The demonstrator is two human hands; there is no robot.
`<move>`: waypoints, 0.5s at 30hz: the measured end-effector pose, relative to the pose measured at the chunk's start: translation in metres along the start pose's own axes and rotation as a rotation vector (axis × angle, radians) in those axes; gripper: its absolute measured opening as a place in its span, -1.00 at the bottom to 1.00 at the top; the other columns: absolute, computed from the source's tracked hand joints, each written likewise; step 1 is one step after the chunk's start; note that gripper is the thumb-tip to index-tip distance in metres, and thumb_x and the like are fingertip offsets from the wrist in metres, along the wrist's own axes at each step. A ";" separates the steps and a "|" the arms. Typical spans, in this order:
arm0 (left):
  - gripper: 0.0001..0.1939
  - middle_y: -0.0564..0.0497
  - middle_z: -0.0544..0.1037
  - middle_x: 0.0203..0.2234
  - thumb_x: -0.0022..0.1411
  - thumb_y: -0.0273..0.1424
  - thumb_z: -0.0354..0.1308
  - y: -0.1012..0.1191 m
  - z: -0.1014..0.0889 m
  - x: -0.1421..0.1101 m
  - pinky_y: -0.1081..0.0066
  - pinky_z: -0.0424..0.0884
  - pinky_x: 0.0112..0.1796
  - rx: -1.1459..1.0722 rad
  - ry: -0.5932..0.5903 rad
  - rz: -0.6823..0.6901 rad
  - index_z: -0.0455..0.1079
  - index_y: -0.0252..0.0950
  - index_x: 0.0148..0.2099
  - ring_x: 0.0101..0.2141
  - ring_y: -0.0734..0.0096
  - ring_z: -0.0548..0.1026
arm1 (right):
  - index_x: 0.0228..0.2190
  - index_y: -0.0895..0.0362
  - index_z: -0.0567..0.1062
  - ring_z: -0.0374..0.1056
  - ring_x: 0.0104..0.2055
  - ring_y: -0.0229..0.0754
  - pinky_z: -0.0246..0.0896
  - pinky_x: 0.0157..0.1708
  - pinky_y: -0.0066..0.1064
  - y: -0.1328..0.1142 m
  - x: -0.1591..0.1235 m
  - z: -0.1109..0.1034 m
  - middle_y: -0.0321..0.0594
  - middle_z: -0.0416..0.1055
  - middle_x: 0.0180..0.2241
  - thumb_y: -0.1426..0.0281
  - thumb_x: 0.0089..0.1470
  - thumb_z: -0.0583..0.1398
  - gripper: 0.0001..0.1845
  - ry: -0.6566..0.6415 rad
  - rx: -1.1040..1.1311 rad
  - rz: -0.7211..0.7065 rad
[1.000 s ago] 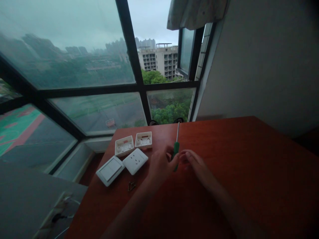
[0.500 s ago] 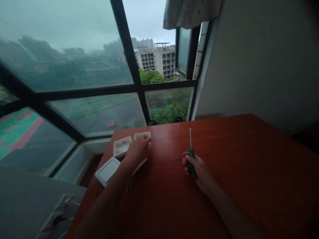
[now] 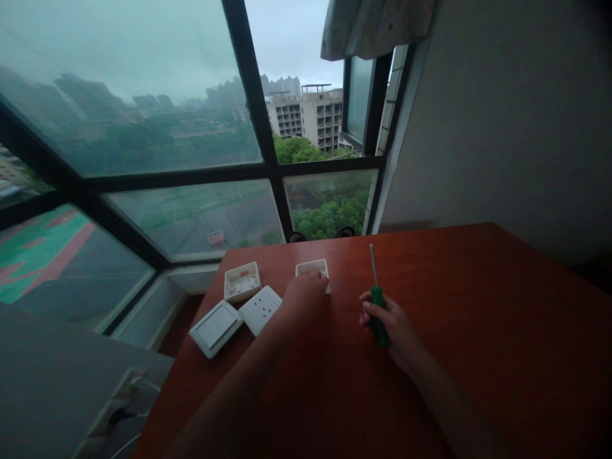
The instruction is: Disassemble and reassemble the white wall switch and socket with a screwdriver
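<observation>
While the left hand (image 3: 306,296) reaches across to the far side of the table (image 3: 478,306), its bent fingertips seem to pinch the near wall of an open white box (image 3: 312,264), presumably because that thin edge is easy to grasp; the thumb's placement is hidden. The box lies between the screwdriver (image 3: 377,299) to its right and a second box (image 3: 241,282), well apart to its left. The right hand (image 3: 389,322) is wrapped around the screwdriver's green handle, thumb laid along it, shaft pointing to the far side, a hold that probably keeps the tip clear of both hands. Nearer and to the left, the switch plate (image 3: 215,326) and the socket plate (image 3: 261,309) lie face up side by side, perhaps to protect their fronts; the left forearm partly covers the socket plate.
</observation>
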State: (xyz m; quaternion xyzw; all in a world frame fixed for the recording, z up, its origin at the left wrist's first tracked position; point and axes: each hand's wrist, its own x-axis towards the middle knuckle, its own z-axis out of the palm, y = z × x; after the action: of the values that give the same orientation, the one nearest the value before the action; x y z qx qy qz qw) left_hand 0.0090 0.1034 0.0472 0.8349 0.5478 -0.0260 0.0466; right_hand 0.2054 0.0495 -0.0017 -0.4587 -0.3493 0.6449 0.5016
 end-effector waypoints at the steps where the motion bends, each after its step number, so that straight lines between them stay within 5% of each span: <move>1: -0.77 -0.18 0.51 -0.18 0.27 -0.56 -0.01 0.013 0.002 -0.004 0.26 0.44 -0.22 -0.014 -0.004 0.035 0.45 -0.33 -0.14 -0.22 0.16 0.53 | -0.30 0.10 0.44 0.31 -0.51 -0.26 0.18 -0.54 -0.47 -0.002 0.000 -0.002 -0.38 0.34 -0.58 0.18 -0.12 0.32 -0.64 0.004 -0.026 -0.006; 7: -0.82 -0.05 0.54 -0.23 0.31 -0.52 0.00 0.063 0.010 -0.041 0.35 0.46 -0.21 -0.103 -0.024 0.173 0.42 -0.29 -0.15 -0.23 0.27 0.53 | -0.30 0.12 0.45 0.22 -0.62 -0.29 0.08 -0.62 -0.47 -0.006 -0.003 -0.015 -0.42 0.29 -0.65 0.16 -0.06 0.28 -0.66 -0.004 -0.234 -0.046; 15: -0.86 -0.05 0.52 -0.24 0.34 -0.50 -0.01 0.071 0.014 -0.070 0.31 0.43 -0.19 -0.173 -0.064 0.217 0.39 -0.29 -0.21 -0.24 0.25 0.49 | -0.34 0.13 0.46 0.21 -0.61 -0.28 0.14 -0.58 -0.43 0.005 0.001 -0.013 -0.40 0.31 -0.63 0.19 -0.03 0.24 -0.73 -0.002 -0.514 -0.195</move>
State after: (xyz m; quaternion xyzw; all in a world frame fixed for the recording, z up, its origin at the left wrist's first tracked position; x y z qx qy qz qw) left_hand 0.0466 0.0102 0.0432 0.8809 0.4525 0.0001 0.1384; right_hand 0.2154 0.0492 -0.0111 -0.5344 -0.5444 0.4842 0.4284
